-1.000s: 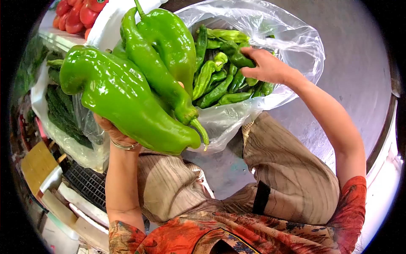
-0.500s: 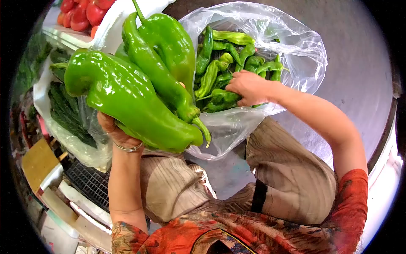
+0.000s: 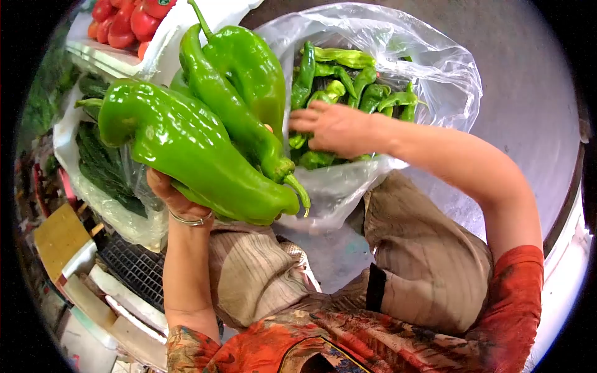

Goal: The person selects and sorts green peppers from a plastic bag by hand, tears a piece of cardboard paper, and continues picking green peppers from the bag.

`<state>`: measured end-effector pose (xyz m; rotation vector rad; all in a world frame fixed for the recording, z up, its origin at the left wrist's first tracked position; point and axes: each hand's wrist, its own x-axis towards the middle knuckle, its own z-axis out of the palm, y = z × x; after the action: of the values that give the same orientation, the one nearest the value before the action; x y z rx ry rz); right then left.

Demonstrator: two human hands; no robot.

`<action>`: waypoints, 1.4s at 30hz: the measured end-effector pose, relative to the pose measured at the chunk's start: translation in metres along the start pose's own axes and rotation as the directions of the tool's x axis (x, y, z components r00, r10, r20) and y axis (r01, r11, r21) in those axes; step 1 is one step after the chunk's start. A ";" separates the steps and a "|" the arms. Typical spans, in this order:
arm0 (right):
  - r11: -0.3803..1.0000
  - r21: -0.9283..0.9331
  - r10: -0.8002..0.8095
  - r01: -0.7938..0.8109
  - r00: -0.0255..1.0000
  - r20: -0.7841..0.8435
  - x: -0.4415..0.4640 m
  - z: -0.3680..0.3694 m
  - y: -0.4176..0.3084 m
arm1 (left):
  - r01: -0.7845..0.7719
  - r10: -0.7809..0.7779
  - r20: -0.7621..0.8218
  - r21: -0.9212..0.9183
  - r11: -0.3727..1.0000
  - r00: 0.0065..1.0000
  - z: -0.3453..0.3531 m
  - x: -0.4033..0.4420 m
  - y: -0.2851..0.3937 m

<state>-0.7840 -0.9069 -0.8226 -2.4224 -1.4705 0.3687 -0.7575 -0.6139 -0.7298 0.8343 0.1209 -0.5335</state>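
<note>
Several big, glossy green peppers (image 3: 193, 149) are bunched in my left hand (image 3: 171, 193), which grips them from below; its fingers are mostly hidden behind them. A bracelet circles that wrist. To the right, a clear plastic bag (image 3: 435, 68) lies wide open with many smaller green peppers (image 3: 345, 57) inside. Over the near left part of these peppers is my right hand (image 3: 339, 129), palm down, its fingers stretched out to the left and a little apart. I see nothing held in it. Its fingertips come close to the big peppers.
Red tomatoes (image 3: 127, 26) fill a white foam box (image 3: 165, 56) at the upper left. Below it, dark green cucumbers (image 3: 102, 165) lie in a plastic-lined box. A black crate (image 3: 134, 264) and a piece of cardboard (image 3: 59, 236) are at the lower left. My knees flank the bag's near edge.
My right hand has moved left across the bagged peppers, and its bent fingers have straightened out. My left hand and its big peppers have hardly moved.
</note>
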 end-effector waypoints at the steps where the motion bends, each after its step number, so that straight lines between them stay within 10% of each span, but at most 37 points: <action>1: 1.000 0.015 -0.010 0.009 0.999 0.047 0.003 0.012 -0.004 | -0.002 0.004 0.067 -0.032 0.999 0.998 -0.003 -0.001 0.000; 5: 0.999 0.030 -0.040 0.038 0.994 0.099 0.001 0.021 -0.008 | 0.024 0.020 -0.290 0.146 0.989 0.957 0.022 -0.005 0.003; 17: 0.969 -0.236 0.082 -0.075 0.997 0.017 -0.007 -0.027 -0.045 | 0.175 -0.141 0.203 -0.159 0.972 0.969 0.041 0.006 -0.002; 28: 0.938 -0.345 0.063 0.004 0.981 0.182 -0.001 -0.043 -0.063 | 0.128 -0.115 0.183 -0.063 0.990 0.976 0.040 0.000 -0.005; 34: 0.930 -0.264 0.349 -0.255 0.840 0.417 -0.026 -0.027 -0.019 | 0.070 -0.070 0.060 0.005 0.998 0.996 0.034 -0.007 -0.002; 37: 0.758 -0.194 0.598 -0.623 0.545 0.588 -0.043 -0.033 0.028 | 0.087 -0.088 0.000 -0.159 0.983 0.996 0.046 -0.010 -0.001; 42: 0.658 -0.139 0.692 -0.740 0.522 0.499 -0.059 -0.071 0.048 | 0.054 -0.054 0.000 -0.035 0.998 0.999 0.045 -0.008 -0.001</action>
<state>-0.7458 -0.9885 -0.7703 -2.8759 -0.4180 1.3264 -0.7697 -0.6442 -0.6974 0.7985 0.1537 -0.5802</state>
